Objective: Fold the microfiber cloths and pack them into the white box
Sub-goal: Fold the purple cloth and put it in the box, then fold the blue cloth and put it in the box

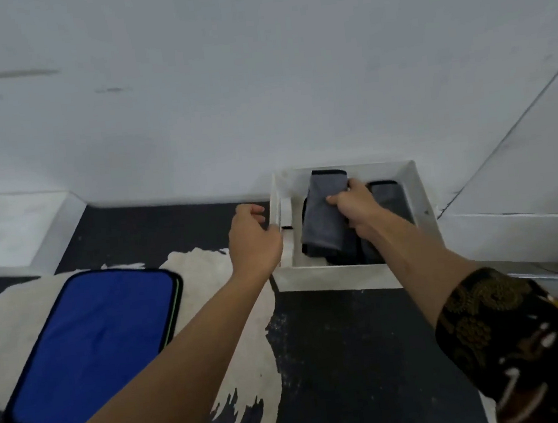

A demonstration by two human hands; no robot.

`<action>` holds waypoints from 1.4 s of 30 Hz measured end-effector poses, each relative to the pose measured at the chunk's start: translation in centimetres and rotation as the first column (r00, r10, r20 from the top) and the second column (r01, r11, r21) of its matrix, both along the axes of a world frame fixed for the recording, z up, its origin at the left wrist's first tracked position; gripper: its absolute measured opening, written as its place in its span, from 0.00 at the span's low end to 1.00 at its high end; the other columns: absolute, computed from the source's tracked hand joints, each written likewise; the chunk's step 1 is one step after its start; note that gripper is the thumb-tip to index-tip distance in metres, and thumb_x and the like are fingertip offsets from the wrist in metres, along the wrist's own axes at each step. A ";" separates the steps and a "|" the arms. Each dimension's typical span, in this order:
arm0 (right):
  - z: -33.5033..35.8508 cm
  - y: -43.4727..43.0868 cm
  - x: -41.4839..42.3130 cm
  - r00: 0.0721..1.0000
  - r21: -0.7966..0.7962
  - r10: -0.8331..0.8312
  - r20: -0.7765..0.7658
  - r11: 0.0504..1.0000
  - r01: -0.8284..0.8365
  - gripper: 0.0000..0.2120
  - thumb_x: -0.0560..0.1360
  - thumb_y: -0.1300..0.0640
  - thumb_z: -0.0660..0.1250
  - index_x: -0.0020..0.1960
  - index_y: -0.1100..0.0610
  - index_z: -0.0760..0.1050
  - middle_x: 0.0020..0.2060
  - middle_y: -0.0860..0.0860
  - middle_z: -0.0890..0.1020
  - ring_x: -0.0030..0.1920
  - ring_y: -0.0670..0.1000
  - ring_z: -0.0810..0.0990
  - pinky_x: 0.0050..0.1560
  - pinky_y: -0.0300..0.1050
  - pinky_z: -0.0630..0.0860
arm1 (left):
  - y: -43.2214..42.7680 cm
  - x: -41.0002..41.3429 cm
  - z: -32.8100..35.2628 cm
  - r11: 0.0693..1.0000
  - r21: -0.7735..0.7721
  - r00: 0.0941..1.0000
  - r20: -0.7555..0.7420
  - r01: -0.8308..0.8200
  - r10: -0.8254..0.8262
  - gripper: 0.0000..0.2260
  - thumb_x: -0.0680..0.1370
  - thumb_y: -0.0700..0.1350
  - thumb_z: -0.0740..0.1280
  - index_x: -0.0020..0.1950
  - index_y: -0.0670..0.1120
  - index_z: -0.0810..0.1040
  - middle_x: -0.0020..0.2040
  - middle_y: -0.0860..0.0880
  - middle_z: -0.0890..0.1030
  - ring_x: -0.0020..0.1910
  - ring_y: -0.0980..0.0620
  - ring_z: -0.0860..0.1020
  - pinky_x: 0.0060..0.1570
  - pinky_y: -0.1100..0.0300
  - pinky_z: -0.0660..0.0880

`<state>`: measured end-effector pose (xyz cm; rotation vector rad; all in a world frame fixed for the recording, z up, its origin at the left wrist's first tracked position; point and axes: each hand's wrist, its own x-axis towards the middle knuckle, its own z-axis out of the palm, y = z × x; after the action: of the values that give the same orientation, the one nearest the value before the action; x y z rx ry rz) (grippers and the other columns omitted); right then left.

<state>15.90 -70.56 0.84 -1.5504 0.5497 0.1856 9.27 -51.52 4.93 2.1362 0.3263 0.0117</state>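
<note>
Right hand (352, 203) has its fingers clamped round a folded grey cloth (323, 217), which is inside the white box (329, 276) at the far right of the tabletop (355, 358), tilted w/ its far end riding up. Left hand (256, 234) is on the box's left wall, fingers curled on the rim, steadying it afaict.

There's already another grey cloth (389, 196) packed just to the right, so imo the trick here is to slide this one down flat beside it, not on top, and push the far end down so the fold doesn't spring open. Keep the left hand on the wall so the box doesn't scoot. Let go only once it sits snug.

Blue cloth (101, 340) lies flat at the near left, well apart from the box, prob next up for folding.
</note>
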 end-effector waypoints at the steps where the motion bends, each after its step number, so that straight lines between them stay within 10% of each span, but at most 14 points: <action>1: -0.4 0.8 0.7 1.000 0.032 0.019 -0.011 0.999 -0.019 0.13 0.76 0.65 0.67 0.59 0.57 0.71 0.55 0.55 0.80 0.52 0.55 0.81 0.48 0.52 0.81 | 0.4 -0.1 -0.4 1.000 0.007 1.000 -0.003 -0.020 0.020 0.15 0.75 0.39 0.68 0.59 0.49 0.71 0.53 0.51 0.76 0.48 0.54 0.76 0.45 0.61 0.73; 5: -1.9 3.7 2.9 0.987 0.097 0.129 -0.096 0.988 -0.119 0.15 0.79 0.57 0.66 0.64 0.58 0.71 0.60 0.55 0.79 0.56 0.56 0.80 0.49 0.53 0.80 | 1.7 -0.2 -1.3 0.999 0.015 0.999 0.007 -0.050 0.049 0.14 0.76 0.39 0.68 0.60 0.49 0.71 0.55 0.50 0.76 0.47 0.57 0.75 0.47 0.60 0.76; 8: -3.5 4.8 3.6 0.948 -0.227 0.256 -0.190 0.928 -0.296 0.25 0.82 0.48 0.60 0.73 0.62 0.64 0.68 0.56 0.72 0.66 0.61 0.72 0.58 0.54 0.75 | 2.6 -0.3 -1.6 0.998 0.027 0.998 0.000 -0.063 0.063 0.14 0.76 0.40 0.68 0.60 0.49 0.71 0.56 0.50 0.76 0.49 0.55 0.76 0.51 0.53 0.79; 14: -4.0 5.2 4.9 0.934 -0.477 0.324 -0.153 0.803 -0.357 0.23 0.83 0.51 0.57 0.71 0.65 0.67 0.68 0.61 0.73 0.66 0.61 0.72 0.61 0.47 0.70 | 4.9 0.0 -2.2 0.991 0.103 0.996 -0.007 -0.089 0.090 0.13 0.76 0.41 0.69 0.57 0.53 0.70 0.55 0.50 0.76 0.43 0.61 0.74 0.37 0.70 0.67; 19: -4.4 4.8 3.6 0.913 -0.866 0.394 -0.108 0.413 -0.281 0.24 0.80 0.40 0.57 0.61 0.60 0.75 0.59 0.60 0.80 0.59 0.61 0.77 0.53 0.51 0.74 | 4.5 0.1 -2.6 0.988 0.131 0.996 -0.033 -0.079 0.084 0.14 0.77 0.41 0.69 0.60 0.50 0.72 0.55 0.51 0.76 0.42 0.61 0.74 0.35 0.71 0.65; 24: -3.3 4.9 2.5 0.937 -0.927 0.344 0.060 0.368 -0.076 0.19 0.78 0.47 0.67 0.58 0.61 0.70 0.52 0.60 0.79 0.49 0.61 0.80 0.39 0.49 0.72 | 3.9 -0.2 -2.6 0.991 0.126 0.999 -0.024 -0.044 0.047 0.15 0.77 0.42 0.69 0.61 0.49 0.72 0.56 0.50 0.75 0.44 0.60 0.75 0.37 0.70 0.67; 31: -4.9 5.3 0.5 0.710 -0.938 0.672 -0.209 0.067 -0.339 0.24 0.78 0.51 0.65 0.70 0.59 0.64 0.68 0.60 0.65 0.67 0.61 0.65 0.58 0.58 0.72 | 3.2 -0.4 -2.3 0.980 0.200 1.000 0.013 0.013 -0.016 0.17 0.77 0.44 0.68 0.65 0.48 0.72 0.60 0.48 0.74 0.46 0.58 0.76 0.48 0.58 0.77; 42: -1.1 5.7 -2.8 0.808 -0.889 0.570 -0.151 0.279 -0.363 0.25 0.80 0.48 0.61 0.74 0.55 0.60 0.72 0.58 0.63 0.70 0.61 0.63 0.66 0.60 0.65 | 5.2 -1.7 -2.3 0.780 0.571 0.961 -0.063 0.257 -0.271 0.28 0.79 0.63 0.55 0.75 0.52 0.64 0.76 0.45 0.64 0.73 0.42 0.63 0.70 0.42 0.61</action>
<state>13.12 -64.89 -0.22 -2.7801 -0.0919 0.1932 7.52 -46.32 2.62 2.7717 -0.0086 -0.0317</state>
